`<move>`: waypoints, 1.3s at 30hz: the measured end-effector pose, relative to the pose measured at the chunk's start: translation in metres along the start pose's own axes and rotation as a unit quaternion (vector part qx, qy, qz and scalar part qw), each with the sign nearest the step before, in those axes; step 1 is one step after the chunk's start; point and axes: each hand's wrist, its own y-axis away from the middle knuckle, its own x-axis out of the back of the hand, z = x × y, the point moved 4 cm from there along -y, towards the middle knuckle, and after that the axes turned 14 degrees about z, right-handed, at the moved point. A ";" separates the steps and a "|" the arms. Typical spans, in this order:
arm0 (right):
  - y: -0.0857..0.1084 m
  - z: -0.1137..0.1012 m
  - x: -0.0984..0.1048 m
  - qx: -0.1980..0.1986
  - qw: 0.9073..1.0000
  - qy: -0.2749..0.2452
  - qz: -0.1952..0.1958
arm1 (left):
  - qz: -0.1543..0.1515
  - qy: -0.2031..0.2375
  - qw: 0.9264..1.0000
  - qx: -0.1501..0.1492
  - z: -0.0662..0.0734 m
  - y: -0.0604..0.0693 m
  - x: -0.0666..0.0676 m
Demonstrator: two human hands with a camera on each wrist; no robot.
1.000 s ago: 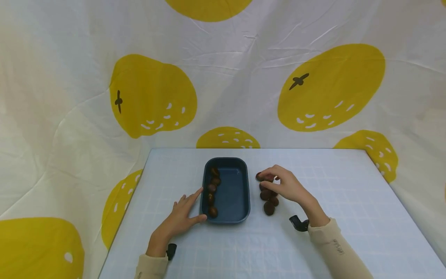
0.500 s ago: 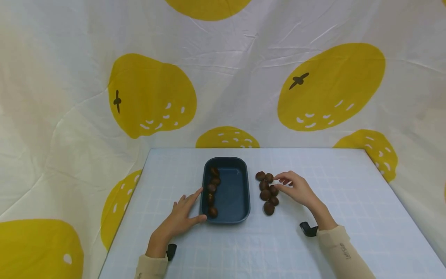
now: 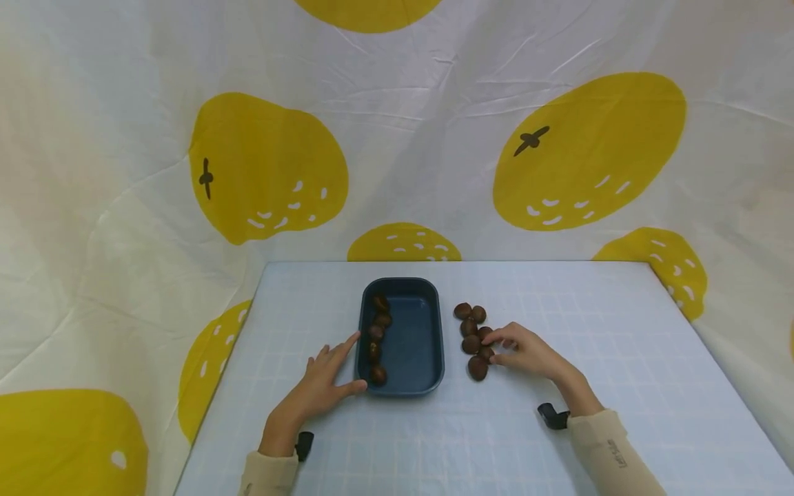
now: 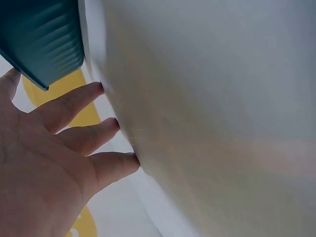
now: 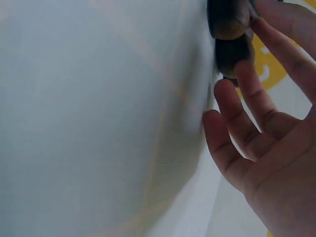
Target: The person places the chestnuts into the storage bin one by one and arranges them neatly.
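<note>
In the head view several brown chestnuts (image 3: 469, 327) lie in a loose double row on the table right of the tray. My right hand (image 3: 524, 353) is at the right side of this group, its index finger and thumb about a chestnut (image 3: 486, 355) near the front end. The right wrist view shows the fingertips close against dark chestnuts (image 5: 229, 54), with the other fingers loosely bent. More chestnuts (image 3: 378, 374) form a line along the left wall inside the dark blue tray (image 3: 411, 394). Beside that wall my left hand (image 3: 319, 387) rests with fingers spread, thumb and index at the rim.
A pale checked cloth covers the table (image 3: 397, 448). Behind it hangs a white curtain (image 3: 422, 172) with large yellow fruit prints. Each wrist wears a small black camera mount (image 3: 553, 416).
My right hand has come away from the far chestnuts and moved toward the front of the group, closing on a nearer one. The left hand and the tray stay in place.
</note>
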 end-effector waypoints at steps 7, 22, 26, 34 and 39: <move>0.003 0.001 -0.006 -0.003 0.999 0.024 -0.031 | 0.003 0.000 1.000 0.001 -0.001 0.000 0.000; 0.009 0.001 -0.005 -0.012 0.998 0.057 -0.031 | 0.000 0.007 1.000 0.004 -0.001 0.001 0.002; 0.010 0.002 -0.005 -0.025 0.997 0.067 -0.028 | -0.003 0.008 1.000 0.004 -0.001 0.001 0.002; 0.013 0.004 -0.004 -0.035 0.996 0.074 -0.019 | -0.005 0.010 1.000 -0.004 -0.001 -0.001 0.000; 0.015 0.004 -0.005 -0.034 0.997 0.067 -0.013 | -0.005 0.009 1.000 -0.001 -0.001 0.000 0.000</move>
